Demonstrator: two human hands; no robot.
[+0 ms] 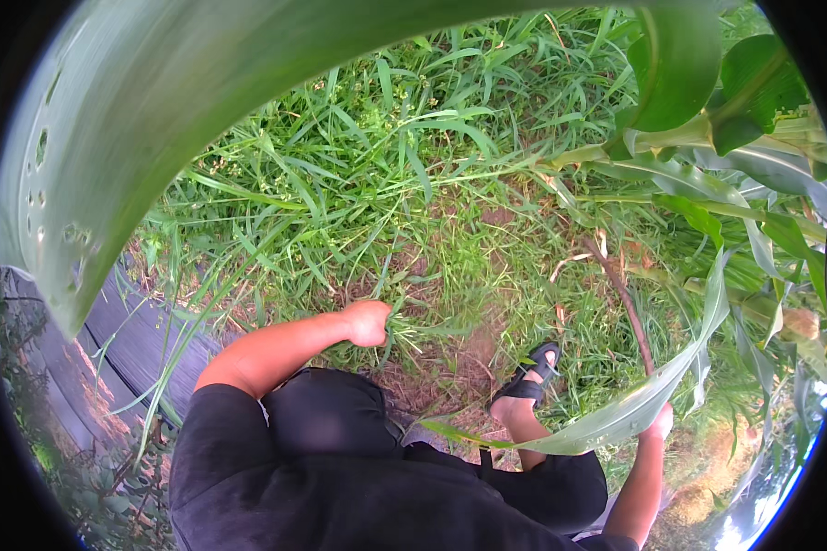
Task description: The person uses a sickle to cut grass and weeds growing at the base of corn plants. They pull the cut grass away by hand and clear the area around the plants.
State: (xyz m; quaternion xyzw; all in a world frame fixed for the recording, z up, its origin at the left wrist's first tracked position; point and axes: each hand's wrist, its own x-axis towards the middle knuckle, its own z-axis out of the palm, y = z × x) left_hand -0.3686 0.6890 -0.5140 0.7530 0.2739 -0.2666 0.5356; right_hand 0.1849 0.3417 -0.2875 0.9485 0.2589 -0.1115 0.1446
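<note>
My left hand (366, 322) is closed in a fist around a bunch of green grass (405, 329), just above the ground. Cut-looking blade ends stick out on its right side. Out to the right, my right hand (660, 421) grips a slender brown wooden stick or handle (624, 293). Its far end reaches into grass and dry leaves, and I cannot tell whether a blade is fixed there. A long corn leaf (617, 417) crosses in front and partly hides this hand and the stick's near end. Tall grass (331, 165) grows thickly beyond my left hand.
Corn plants (703, 151) crowd the right side. One large, blurred corn leaf (179, 89) hangs close to the camera at upper left. Dark plastic sheeting (145, 337) covers ground at left. My sandalled foot (529, 379) rests on short grass beside bare soil (479, 351).
</note>
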